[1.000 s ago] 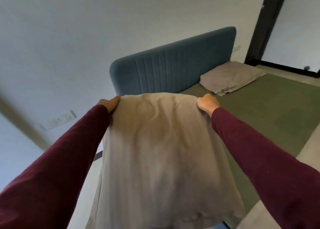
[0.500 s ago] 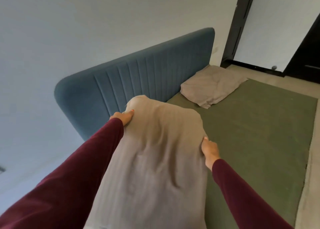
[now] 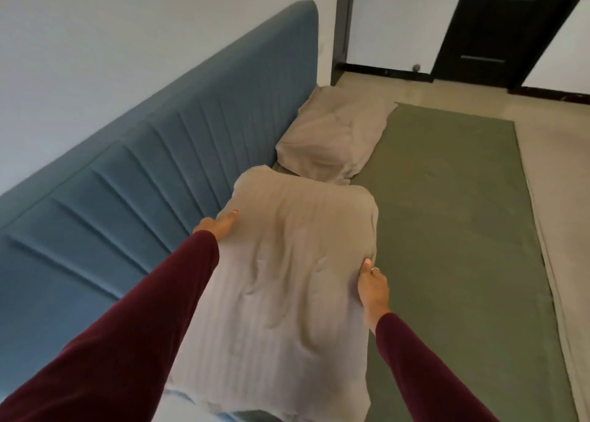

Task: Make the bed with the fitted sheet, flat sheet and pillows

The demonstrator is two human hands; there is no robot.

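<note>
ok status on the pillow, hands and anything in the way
Left hand and right hand grip the sides of the beige fabric pillow. It's by the blue padded headboard. Second beige pillow beyond it.

We find no readable text, label, brand, number or sign anywhere in this view; the pillowcases, the sheet, the headboard, the wall and the dark door all show plain surfaces.

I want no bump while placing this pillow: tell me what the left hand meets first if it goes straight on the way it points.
Probably the blue headboard. The left hand grips the near pillow at its edge and points up along it; depth is uncertain.
</note>
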